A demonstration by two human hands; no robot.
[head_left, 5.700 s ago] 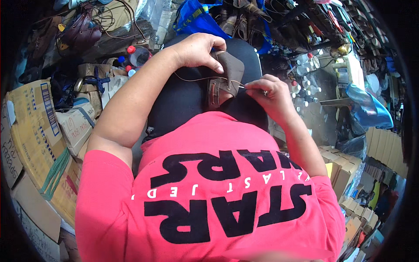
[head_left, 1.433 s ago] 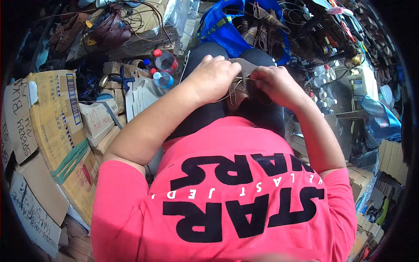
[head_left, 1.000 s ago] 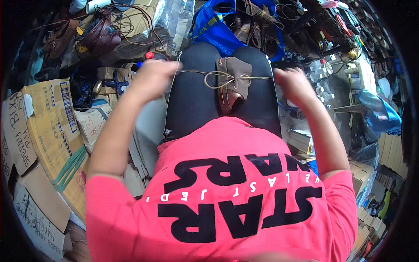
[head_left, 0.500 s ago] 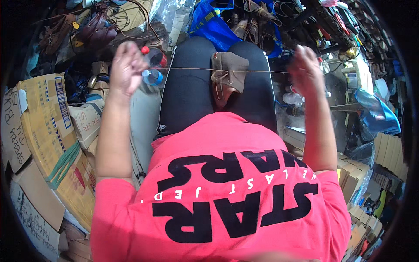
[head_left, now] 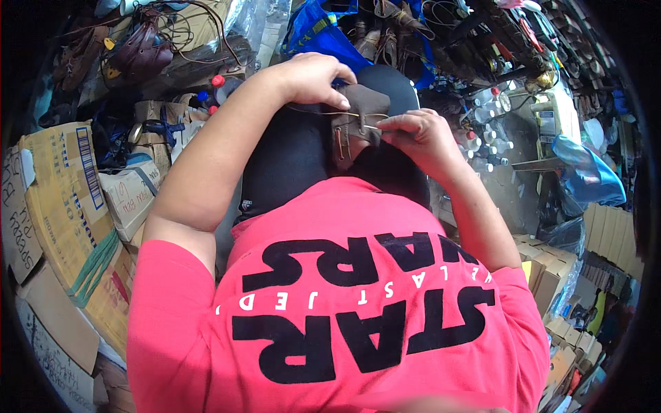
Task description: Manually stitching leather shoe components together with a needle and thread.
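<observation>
A brown leather shoe (head_left: 365,103) is wedged between my knees, its lacing toward me and a pale thread running across its upper. My left hand (head_left: 320,79) reaches over from the left and grips the shoe's far left side, thumb on the leather and fingers curled along the edge. From the right, my right hand (head_left: 418,131) pinches a thin, pale needle-like piece (head_left: 370,126) between thumb and fingers, its tip against the shoe's upper. Whether this piece is a needle or a stiff thread end is too small to tell.
A blue bag (head_left: 320,31) holding several brown shoes lies beyond my knees. Cardboard boxes (head_left: 65,186) are stacked at my left. Several plastic bottles (head_left: 492,131) stand to the right, near a blue cloth (head_left: 592,172). Cords and a dark red leather shoe (head_left: 141,55) lie at the far left.
Both hands have come inward from wide apart, where the thread was stretched taut between them. The left now rests on the shoe; the right is at its right side.
</observation>
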